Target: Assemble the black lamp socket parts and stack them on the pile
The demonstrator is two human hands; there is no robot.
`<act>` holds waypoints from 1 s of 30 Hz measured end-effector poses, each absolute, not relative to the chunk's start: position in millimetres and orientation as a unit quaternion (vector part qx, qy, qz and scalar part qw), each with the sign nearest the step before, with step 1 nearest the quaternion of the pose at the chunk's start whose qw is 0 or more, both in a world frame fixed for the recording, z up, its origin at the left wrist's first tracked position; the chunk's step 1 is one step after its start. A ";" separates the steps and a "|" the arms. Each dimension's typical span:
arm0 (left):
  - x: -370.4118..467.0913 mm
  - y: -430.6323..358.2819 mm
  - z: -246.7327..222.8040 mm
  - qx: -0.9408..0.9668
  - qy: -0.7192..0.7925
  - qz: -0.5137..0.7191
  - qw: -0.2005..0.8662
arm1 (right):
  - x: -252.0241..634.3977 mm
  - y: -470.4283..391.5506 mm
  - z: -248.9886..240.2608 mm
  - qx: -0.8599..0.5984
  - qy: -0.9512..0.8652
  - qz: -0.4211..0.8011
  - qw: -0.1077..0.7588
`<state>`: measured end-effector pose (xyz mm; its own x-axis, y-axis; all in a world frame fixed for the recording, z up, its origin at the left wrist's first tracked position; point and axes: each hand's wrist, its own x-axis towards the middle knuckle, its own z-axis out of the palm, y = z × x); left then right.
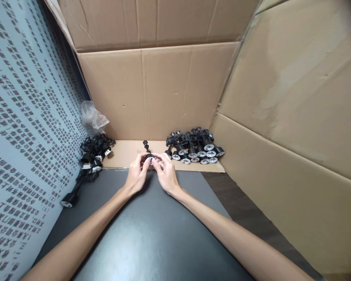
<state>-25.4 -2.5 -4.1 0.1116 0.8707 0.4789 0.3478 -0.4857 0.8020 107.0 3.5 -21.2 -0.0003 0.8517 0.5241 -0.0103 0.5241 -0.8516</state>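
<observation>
Between both hands is a black stemmed part with a round white-faced end (151,158), its thin black stem pointing away from me. My left hand (137,171) closes around the left side of the round end, thumb on the white face. From the right, my right hand (165,171) grips the same end, its thumb pressed close to the other. Fingers cover much of the rim. Just right of my right hand lies a stacked group of similar black parts (191,150), their white round faces toward me.
A loose heap of black parts (95,150) lies at the left, below a clear plastic bag (94,116). One black part (70,199) lies nearer me by the printed sheet (26,117). Cardboard walls (163,89) rise behind and right of the dark mat (152,242).
</observation>
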 end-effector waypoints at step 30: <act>-27.7 -2.8 -2.0 0.698 0.457 0.489 0.256 | 105.7 8.3 -25.4 -0.321 -0.584 0.382 0.641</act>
<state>-27.7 -2.8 -2.0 0.1047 0.8877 0.4485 0.3871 -0.4517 0.8038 105.7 8.3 -25.4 0.0265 0.8638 0.5032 -0.1143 0.5027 -0.8569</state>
